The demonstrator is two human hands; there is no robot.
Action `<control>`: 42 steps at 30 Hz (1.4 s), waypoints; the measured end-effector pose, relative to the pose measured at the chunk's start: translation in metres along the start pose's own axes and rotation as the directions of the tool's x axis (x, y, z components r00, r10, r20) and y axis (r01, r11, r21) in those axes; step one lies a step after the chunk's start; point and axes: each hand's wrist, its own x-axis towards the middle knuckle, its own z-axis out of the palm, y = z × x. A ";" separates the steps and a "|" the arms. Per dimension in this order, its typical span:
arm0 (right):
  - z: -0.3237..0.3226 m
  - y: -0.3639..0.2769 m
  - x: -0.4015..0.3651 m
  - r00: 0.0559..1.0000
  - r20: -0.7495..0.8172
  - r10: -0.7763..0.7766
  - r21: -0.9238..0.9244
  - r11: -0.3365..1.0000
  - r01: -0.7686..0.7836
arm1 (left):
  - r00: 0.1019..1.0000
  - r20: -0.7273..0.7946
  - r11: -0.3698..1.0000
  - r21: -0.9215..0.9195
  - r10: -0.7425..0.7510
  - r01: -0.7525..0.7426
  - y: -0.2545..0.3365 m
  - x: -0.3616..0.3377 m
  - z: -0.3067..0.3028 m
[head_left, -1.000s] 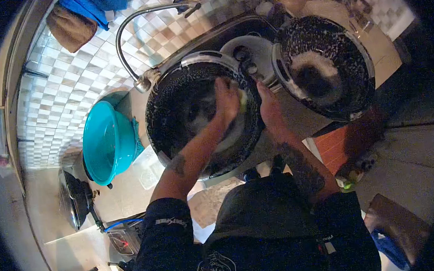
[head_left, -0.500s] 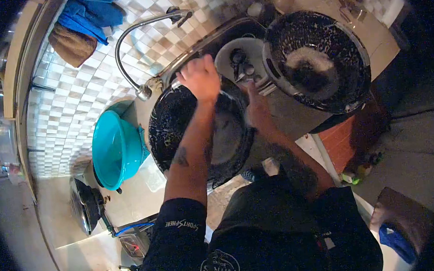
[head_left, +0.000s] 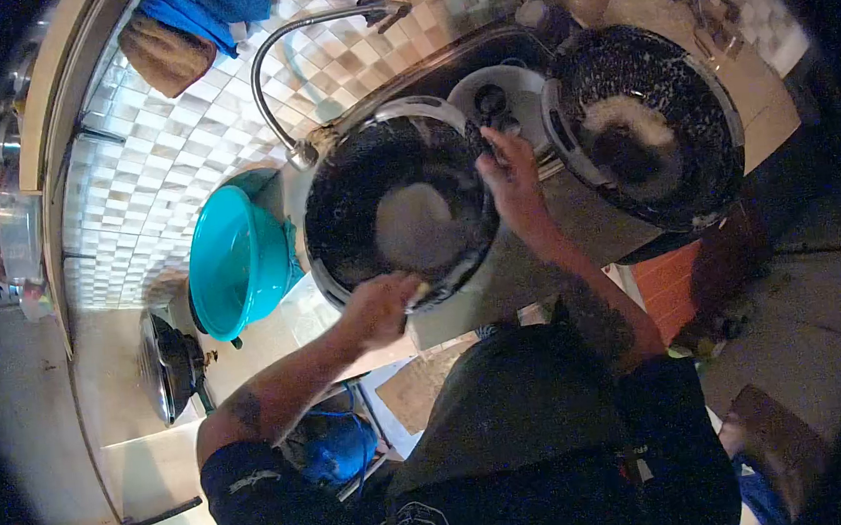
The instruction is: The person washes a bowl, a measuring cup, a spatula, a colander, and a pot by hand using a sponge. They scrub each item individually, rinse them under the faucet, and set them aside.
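A large round black basin (head_left: 335, 205) with suds on its wall and a pale round patch at its bottom stands in front of me, below the curved metal faucet (head_left: 261, 89). My left hand (head_left: 380, 311) is closed at the basin's near rim, with a small yellowish bit of something showing at its fingertips. At the right rim, my right hand (head_left: 517, 187) is closed round the edge. Close beyond that hand sits a pale bowl (head_left: 523, 85) holding dark and metal items.
A second soapy black basin (head_left: 705, 115) stands at the right. On the left are a turquoise tub (head_left: 220, 265) and a dark pan (head_left: 165, 369). Cloths (head_left: 172, 56) hang at the upper left. Orange-red surface (head_left: 676, 276) shows at lower right.
My left hand has moved from the basin's far rim down to its near rim. My right hand has shifted slightly up to the right rim. The whole view has shifted a little.
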 end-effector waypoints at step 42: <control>0.017 -0.138 0.062 0.979 0.058 0.197 0.495 0.846 -0.200 | 0.241 -0.617 -0.265 -0.054 -0.749 -0.963 -0.027 0.165 -0.031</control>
